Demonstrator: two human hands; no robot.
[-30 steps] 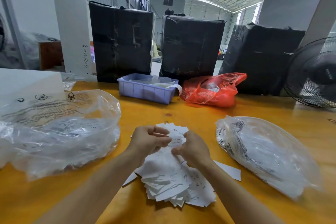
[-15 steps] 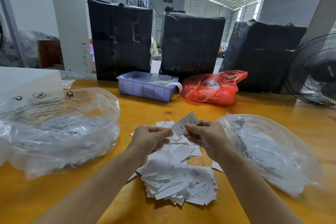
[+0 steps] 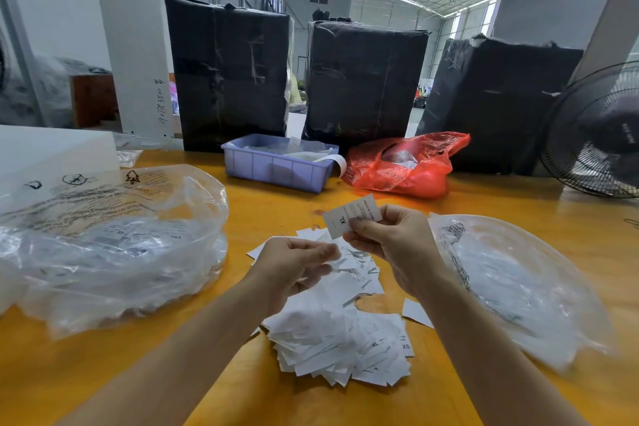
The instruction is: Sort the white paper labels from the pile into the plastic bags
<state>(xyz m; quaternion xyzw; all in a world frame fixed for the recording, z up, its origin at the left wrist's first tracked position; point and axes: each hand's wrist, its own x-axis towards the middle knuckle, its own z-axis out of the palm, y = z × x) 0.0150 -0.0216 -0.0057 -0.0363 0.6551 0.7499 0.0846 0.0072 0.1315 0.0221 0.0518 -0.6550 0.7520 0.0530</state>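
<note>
The right hand [image 3: 390, 245] is now lifting one label [image 3: 352, 218] higher, pinching it above the pile [image 3: 342, 339]. The left hand [image 3: 294, 270] is curling loosely, holding nothing. Next, probably dropping it into the bag [image 3: 518, 287] beside the right hand.
</note>
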